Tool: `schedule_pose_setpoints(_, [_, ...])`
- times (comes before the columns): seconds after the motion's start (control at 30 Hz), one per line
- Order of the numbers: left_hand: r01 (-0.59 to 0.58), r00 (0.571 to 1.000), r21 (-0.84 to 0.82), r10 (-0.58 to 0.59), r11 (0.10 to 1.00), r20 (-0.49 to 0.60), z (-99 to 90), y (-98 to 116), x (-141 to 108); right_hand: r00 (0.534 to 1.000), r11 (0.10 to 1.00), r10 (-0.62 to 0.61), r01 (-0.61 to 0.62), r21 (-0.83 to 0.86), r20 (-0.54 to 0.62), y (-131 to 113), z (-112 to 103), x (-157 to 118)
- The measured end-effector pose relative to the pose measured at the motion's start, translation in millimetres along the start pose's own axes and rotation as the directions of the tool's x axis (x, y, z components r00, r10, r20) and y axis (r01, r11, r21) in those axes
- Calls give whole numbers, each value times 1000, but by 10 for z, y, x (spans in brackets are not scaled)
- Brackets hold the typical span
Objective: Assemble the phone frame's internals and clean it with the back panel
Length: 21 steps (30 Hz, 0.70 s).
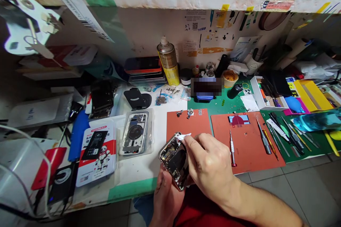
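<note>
Cluttered repair bench (144,170): left hand (166,193) fingers wrapped round opened phone housing (174,159); right hand (210,166) fingertips pinching white wipe (183,136) against housing's upper edge.

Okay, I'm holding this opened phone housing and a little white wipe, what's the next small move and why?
Probably draw the white wipe down across the inside of the phone housing. Your right hand pinches the wipe right at the housing's top edge, and your left hand supports the housing from below, tilted above the bench edge, so its inside lies exposed for a short stroke.
</note>
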<state>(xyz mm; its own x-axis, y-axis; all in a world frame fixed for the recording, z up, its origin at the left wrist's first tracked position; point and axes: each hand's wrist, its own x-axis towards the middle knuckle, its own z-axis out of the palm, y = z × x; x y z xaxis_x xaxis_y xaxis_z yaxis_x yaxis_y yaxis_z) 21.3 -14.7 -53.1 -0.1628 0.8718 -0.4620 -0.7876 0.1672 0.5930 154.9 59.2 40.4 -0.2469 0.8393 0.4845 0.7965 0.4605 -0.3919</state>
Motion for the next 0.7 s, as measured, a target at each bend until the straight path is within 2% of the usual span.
schedule_pose_setpoints(0.23, [4, 1000, 19, -3, 1000, -16, -2, 5, -19, 1000, 1000, -11, 11, -10, -9, -6, -25, 3])
schedule_pose_setpoints(0.4, [-12, 999, 27, 13, 1000, -35, 16, -8, -12, 998, 1000, -10, 10, 4, -67, -16, 19, 1])
schedule_pose_setpoints(0.57, [32, 997, 28, -30, 999, -68, -134, 13, 9, 998, 998, -51, 52, 19, -39, 22, 28, 27])
schedule_pose_setpoints(0.7, [14, 999, 53, -12, 998, -43, -285, 34, 33, 989, 989, -147, 147, -27, 11, 107, -57, 110])
